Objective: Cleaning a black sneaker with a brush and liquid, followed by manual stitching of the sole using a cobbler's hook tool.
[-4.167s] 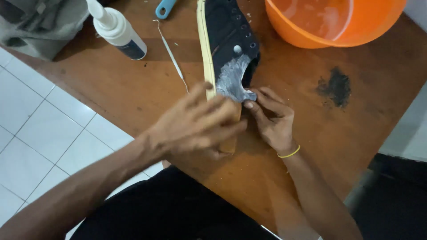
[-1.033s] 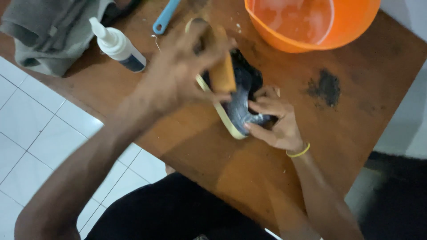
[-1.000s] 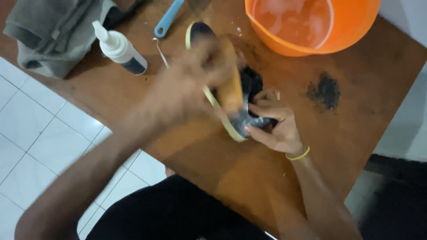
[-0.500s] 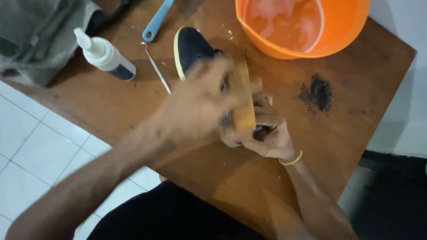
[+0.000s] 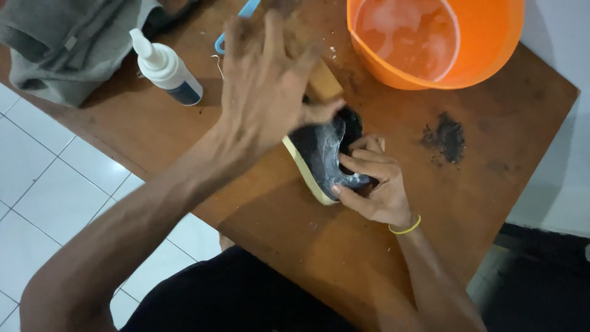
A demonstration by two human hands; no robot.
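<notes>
A dark shoe (image 5: 319, 154) with a pale yellow sole lies on its side on the wooden table (image 5: 491, 178), streaked with white foam. My right hand (image 5: 372, 184) grips its heel end, fingers curled into the opening. My left hand (image 5: 267, 80) is over the shoe's front part and holds a tan wooden-backed brush (image 5: 322, 86) against it. The toe of the shoe is hidden under that hand.
An orange basin (image 5: 430, 37) of soapy water stands at the back right. A white squeeze bottle (image 5: 166, 67) and a grey folded cloth (image 5: 67, 40) lie at the back left, a blue-handled tool (image 5: 236, 21) behind my left hand. A dark smudge (image 5: 445, 135) marks the table.
My left hand has been moving the brush back and forth along the shoe and is now further toward its front. The right hand keeps its grip on the heel. More foam shows on the shoe.
</notes>
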